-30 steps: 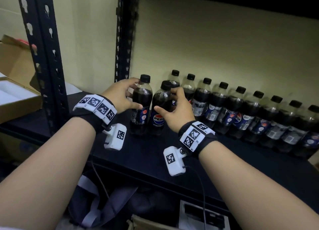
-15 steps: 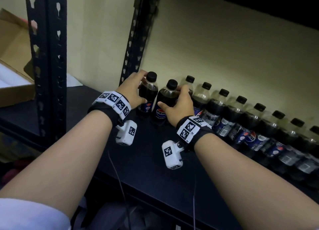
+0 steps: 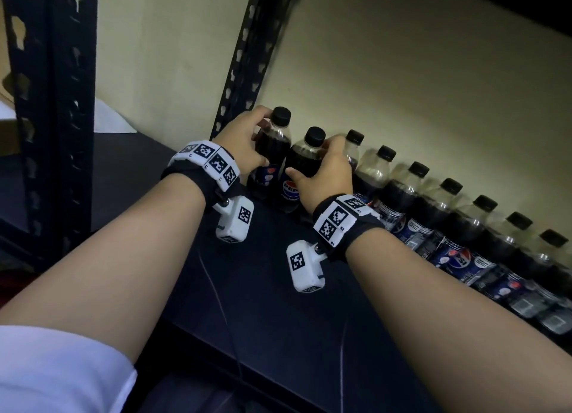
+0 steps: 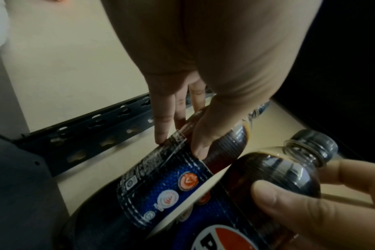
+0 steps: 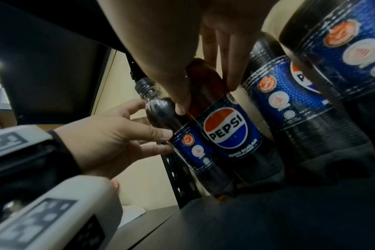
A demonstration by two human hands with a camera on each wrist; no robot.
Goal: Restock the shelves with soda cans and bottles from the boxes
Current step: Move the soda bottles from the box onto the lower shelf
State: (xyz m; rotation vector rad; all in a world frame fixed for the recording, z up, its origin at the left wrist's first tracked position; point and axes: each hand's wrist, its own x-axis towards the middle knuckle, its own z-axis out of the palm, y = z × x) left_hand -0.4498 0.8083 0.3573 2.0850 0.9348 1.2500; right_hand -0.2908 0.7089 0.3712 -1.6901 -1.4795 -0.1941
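Two Pepsi bottles stand upright side by side at the back left of the black shelf. My left hand grips the leftmost bottle round its upper body, next to the rear upright post. My right hand grips the second bottle, whose Pepsi logo faces me. In the left wrist view my fingers curl round the left bottle, with the second bottle beside it. The right wrist view shows my thumb and fingers wrapped on the logo bottle.
A row of several more Pepsi bottles runs along the cream back wall to the right. Black perforated uprights stand at the rear and front left. Bare shelf lies in front of the bottles. A cardboard box edge shows far left.
Both hands have pushed their bottles further back toward the wall, into line with the row. The head view has leaned closer and tilted.
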